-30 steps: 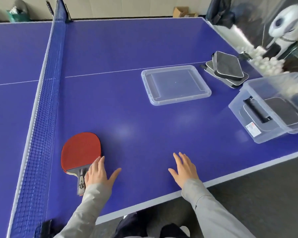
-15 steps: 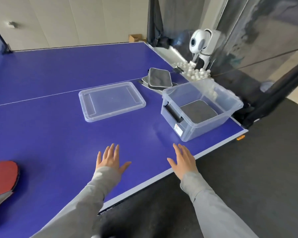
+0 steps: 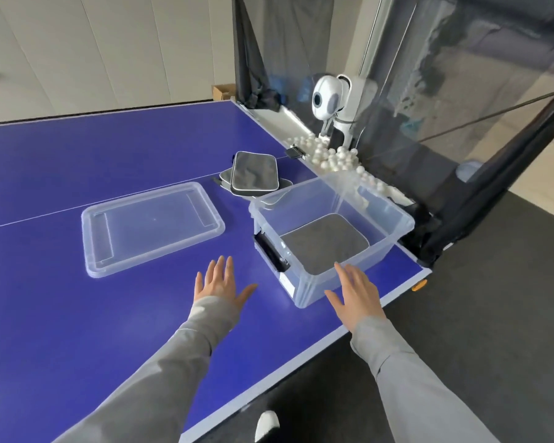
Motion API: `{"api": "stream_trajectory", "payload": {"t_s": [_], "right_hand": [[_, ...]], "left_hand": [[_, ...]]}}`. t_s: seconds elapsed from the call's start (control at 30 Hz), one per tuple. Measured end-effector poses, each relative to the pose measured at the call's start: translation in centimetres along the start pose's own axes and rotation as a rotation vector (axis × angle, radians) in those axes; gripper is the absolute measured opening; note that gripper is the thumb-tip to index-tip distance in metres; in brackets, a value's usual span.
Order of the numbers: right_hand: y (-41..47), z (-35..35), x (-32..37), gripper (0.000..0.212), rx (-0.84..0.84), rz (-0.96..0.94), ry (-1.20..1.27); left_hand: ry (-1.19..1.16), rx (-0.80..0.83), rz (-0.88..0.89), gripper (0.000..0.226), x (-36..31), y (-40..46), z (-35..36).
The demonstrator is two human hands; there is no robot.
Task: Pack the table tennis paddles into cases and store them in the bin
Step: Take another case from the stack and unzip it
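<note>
A clear plastic bin stands near the right corner of the blue table, with a dark paddle case lying flat inside it. Behind the bin lies a stack of grey paddle cases. The bin's clear lid rests flat on the table to the left. My left hand hovers open over the table just left of the bin. My right hand is open at the bin's near wall, fingers spread. No paddle is in view.
The blue table ends in a white-edged front border. A white ball-feeding robot stands past the right end, with several white balls in a tray and dark catch netting around it. Dark floor lies at lower right.
The view has swung right, away from the red paddle and net, which are out of frame now. Both open hands have moved toward the bin, which appears closer.
</note>
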State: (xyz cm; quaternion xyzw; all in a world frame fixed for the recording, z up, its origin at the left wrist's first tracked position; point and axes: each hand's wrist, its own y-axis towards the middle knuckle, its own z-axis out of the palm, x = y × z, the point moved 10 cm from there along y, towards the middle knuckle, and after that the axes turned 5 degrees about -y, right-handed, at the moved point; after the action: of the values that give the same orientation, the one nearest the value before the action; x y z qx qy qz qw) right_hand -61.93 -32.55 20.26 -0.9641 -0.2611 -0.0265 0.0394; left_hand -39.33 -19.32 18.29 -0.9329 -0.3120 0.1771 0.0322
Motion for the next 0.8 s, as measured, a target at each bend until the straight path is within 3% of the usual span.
{"api": "stream_trajectory", "payload": {"t_s": [0.37,0.8], "right_hand": [[13.2,-2.3,-3.3,0.061,0.022,-0.127,-0.093],[31.9,-3.2,1.0,0.057,0.024,-0.291,0.015]], "left_hand": [[-0.204,-0.074,-0.082,0.083,-6.0,15.0,-1.3],[-0.231,-0.111,-0.305,0.065,-6.4,25.0,0.0]]}}
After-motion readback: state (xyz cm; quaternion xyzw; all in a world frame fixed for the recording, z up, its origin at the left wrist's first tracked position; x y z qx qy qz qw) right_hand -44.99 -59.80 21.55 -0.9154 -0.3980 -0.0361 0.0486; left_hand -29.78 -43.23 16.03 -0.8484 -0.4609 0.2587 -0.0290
